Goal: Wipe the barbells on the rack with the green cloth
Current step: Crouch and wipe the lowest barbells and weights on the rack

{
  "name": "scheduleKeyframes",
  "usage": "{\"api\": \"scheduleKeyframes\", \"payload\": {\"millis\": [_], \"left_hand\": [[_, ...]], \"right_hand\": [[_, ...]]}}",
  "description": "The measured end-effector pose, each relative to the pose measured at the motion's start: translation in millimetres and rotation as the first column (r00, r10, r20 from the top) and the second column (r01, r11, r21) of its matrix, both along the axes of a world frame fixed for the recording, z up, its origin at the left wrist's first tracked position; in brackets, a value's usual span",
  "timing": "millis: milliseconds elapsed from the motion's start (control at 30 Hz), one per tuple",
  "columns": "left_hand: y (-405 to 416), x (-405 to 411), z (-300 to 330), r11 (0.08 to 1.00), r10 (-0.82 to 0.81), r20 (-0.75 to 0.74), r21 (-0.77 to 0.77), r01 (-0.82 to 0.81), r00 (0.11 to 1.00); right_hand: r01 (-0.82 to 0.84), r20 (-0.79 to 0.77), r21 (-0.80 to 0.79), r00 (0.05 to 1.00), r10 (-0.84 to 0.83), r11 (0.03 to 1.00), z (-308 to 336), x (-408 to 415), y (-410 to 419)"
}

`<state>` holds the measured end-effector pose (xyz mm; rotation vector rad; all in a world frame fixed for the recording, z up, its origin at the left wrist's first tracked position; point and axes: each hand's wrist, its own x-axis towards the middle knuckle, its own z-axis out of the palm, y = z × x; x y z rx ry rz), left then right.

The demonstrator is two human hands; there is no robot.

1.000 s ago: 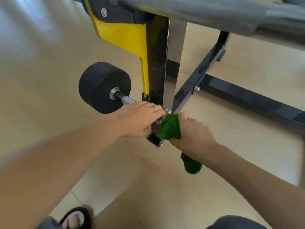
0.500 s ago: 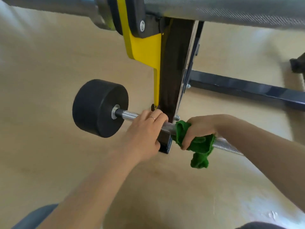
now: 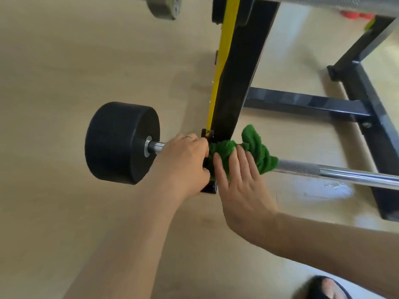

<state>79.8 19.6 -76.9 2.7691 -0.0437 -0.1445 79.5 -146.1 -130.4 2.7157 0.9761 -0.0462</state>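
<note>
In the head view there are two hands, one green cloth and two barbells. The lower barbell runs across the middle of the frame, its shiny bar going off the right edge. It has one big black weight at the left middle. The second barbell sits at the top edge, with one grey end showing at the upper left. The black and yellow rack stands in the middle, and its dark floor bars reach to the right. One foot in a dark sandal shows at the bottom right.

The left hand is closed around the lower bar, just right of the black weight. The right hand lies flat with fingers spread, pressing the green cloth onto the bar beside the rack post. The two hands touch. Part of the cloth sticks up and over the bar to the right.

Half a second ago the right hand was curled tight around the cloth and a bit hung down. Now it is spread out flat. The left hand has stayed on the bar.
</note>
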Motion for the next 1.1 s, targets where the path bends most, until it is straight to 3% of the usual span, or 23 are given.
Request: {"api": "scheduleKeyframes", "payload": {"millis": [67, 167, 367, 500, 633, 733, 833, 900, 1000, 1067, 1100], "left_hand": [[13, -4, 1, 0.997, 0.044, -0.079, 0.060, -0.040, 0.996], [23, -10, -3, 0.991, 0.108, -0.171, 0.102, -0.091, 0.979], [30, -21, -10, 0.988, 0.125, -0.177, 0.115, -0.105, 0.976], [26, -17, -15, 0.984, 0.123, -0.175, 0.151, -0.097, 0.977], [26, -9, -14, 0.978, 0.139, -0.191, 0.179, -0.105, 0.972], [33, -11, -10, 0.978, 0.175, -0.178, 0.144, -0.151, 0.968], [36, -15, 2, 0.969, 0.245, -0.052, 0.044, -0.243, 0.968], [38, -16, 13, 0.957, 0.290, 0.185, -0.032, -0.289, 0.939], [50, -18, 22, 0.908, 0.373, 0.533, -0.044, -0.416, 0.760], [60, -20, 12, 0.853, 0.456, 0.503, -0.009, -0.523, 0.735], [67, -19, 5, 0.821, 0.525, 0.424, -0.023, -0.571, 0.738]], "right_hand": [[-0.027, -0.058, 0.058, 0.998, 0.031, 0.998, 6, 13, -4], [0.095, -0.162, 0.182, 0.985, -0.065, 0.979, 21, 40, 4], [0.175, -0.196, 0.086, 0.968, -0.156, 0.981, 38, 56, 28], [0.095, -0.200, 0.085, 0.977, -0.077, 0.992, 34, 63, 16], [-0.059, 0.009, 0.047, 0.998, 0.059, 0.997, 8, 30, 6], [-0.151, 0.017, 0.110, 0.989, 0.150, 0.982, 15, 37, 0], [-0.220, -0.093, 0.214, 0.965, 0.244, 0.952, 42, 54, -3], [-0.148, -0.200, 0.376, 0.951, 0.236, 0.915, 65, 55, 5], [0.033, -0.261, 0.632, 0.950, 0.173, 0.774, 89, 50, 30], [0.116, -0.282, 0.694, 0.952, 0.120, 0.710, 91, 44, 55], [0.155, -0.320, 0.668, 0.943, 0.093, 0.728, 87, 44, 69]]}}
